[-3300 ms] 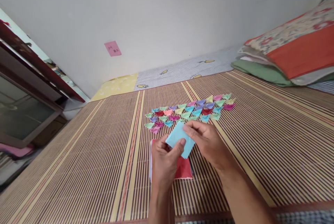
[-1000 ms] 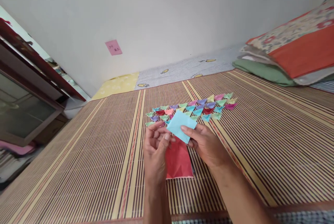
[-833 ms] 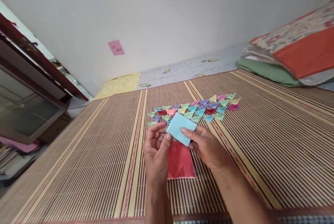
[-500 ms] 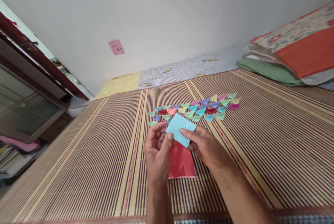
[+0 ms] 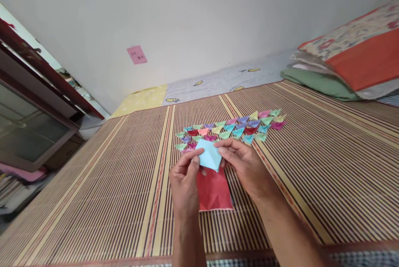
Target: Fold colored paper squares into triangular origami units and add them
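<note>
A small folded piece of light blue paper [image 5: 209, 155] is held up between both hands over the striped mat. My left hand [image 5: 186, 177] pinches its left corner between thumb and forefinger. On the other side, my right hand [image 5: 241, 161] grips the right corner the same way, fingertips partly hidden behind the sheet. Just below lies a stack of paper with a red sheet [image 5: 214, 192] on top, its far end covered by the blue paper and fingers. Beyond the hands, several small folded paper pieces [image 5: 229, 128] in many colours stand in rows.
The striped bamboo mat [image 5: 118, 184] spreads under everything. Folded bedding with an orange and floral cover [image 5: 364, 59] is piled at the far right. A pink note [image 5: 136, 55] is stuck on the white wall [image 5: 199, 18]. At the left stands a glass-fronted cabinet [image 5: 28, 126].
The light blue paper has turned and moved slightly left, with a point now facing down. My right hand has shifted its grip up to the right corner; my left forefinger now lies over the front.
</note>
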The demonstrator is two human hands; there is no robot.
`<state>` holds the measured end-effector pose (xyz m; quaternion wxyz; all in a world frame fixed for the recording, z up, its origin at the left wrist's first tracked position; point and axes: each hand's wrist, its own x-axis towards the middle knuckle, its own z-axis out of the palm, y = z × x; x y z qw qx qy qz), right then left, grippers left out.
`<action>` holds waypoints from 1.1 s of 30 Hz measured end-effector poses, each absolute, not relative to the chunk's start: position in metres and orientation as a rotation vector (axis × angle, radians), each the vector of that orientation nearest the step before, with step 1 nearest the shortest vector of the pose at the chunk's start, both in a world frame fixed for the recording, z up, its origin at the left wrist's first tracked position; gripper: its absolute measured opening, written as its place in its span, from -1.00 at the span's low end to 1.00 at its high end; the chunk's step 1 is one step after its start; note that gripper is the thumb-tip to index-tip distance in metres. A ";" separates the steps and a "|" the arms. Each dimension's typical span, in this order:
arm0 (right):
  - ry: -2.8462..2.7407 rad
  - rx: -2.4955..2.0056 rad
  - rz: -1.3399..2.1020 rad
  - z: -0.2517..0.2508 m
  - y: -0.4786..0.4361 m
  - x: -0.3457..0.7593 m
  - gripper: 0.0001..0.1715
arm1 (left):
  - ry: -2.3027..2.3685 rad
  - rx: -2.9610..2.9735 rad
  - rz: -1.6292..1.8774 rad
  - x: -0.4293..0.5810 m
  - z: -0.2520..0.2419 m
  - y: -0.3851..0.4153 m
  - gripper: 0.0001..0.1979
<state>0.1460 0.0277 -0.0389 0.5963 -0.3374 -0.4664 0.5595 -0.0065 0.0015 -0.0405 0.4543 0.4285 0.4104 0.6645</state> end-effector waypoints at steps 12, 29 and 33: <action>-1.190 -0.851 1.216 -0.037 0.027 0.160 -0.79 | 0.966 1.014 1.488 -0.012 -0.036 0.001 -0.77; -1.246 -0.839 1.224 -0.036 0.026 0.162 -0.78 | 0.961 1.069 1.354 -0.015 -0.035 0.000 -0.62; -1.258 -0.836 1.223 -0.031 0.025 0.162 -0.78 | 0.939 1.035 1.341 -0.015 -0.036 0.001 -0.63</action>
